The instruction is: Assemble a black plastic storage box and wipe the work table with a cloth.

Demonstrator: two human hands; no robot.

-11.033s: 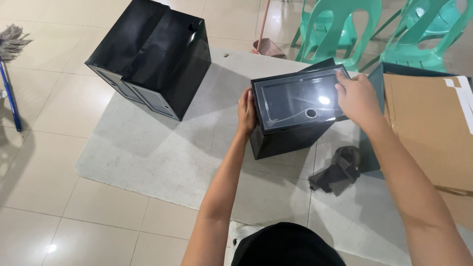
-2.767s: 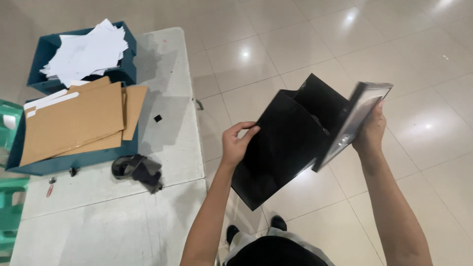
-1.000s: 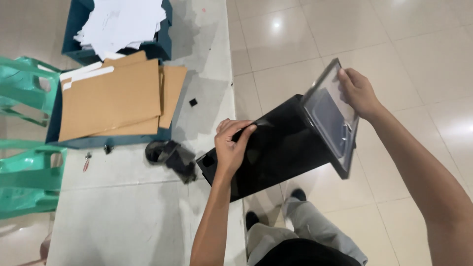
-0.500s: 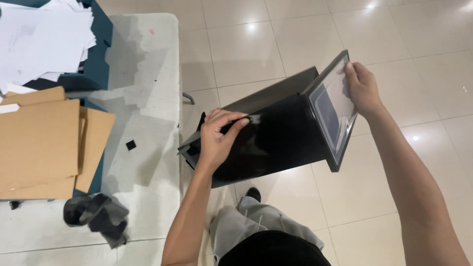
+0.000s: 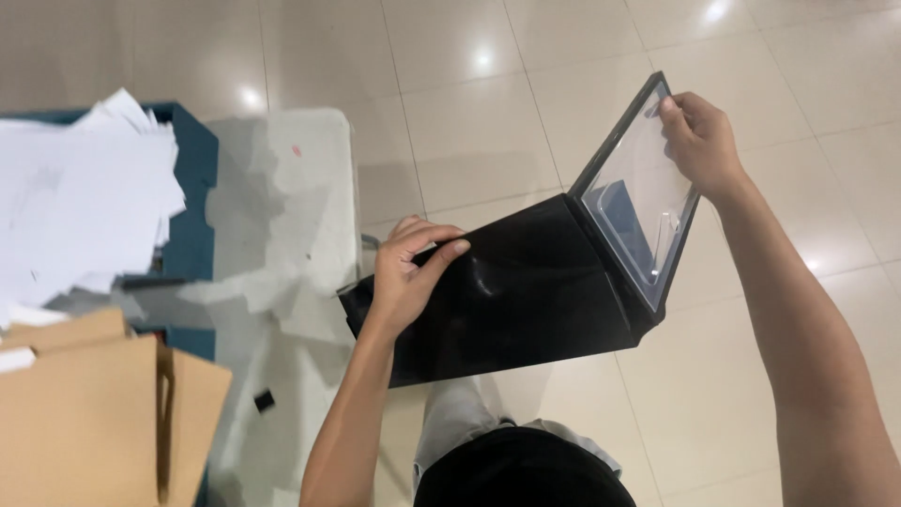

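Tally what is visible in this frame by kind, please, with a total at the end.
Hands: 2, left hand and right hand, both gripping the box
Black box with clear-window lid: 1
Pile of white paper sheets: 1
Teal bin: 1
Brown cardboard pieces: 1 stack
Small black piece on the table: 1
Grey table: 1
Total: 8

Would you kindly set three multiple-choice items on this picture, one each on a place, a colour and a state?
1. Where is the right hand?
A. on the window panel's top edge
B. on the cardboard
C. on the floor

2. What colour is the box?
A. white
B. black
C. green

3. How does the window panel stand?
A. shut flat
C. swung open
B. torn off

Answers: 1 A, its fingers grip the frame's upper corner; 2 B, its walls are glossy black under the left hand; 3 C, it angles up from the box's end.
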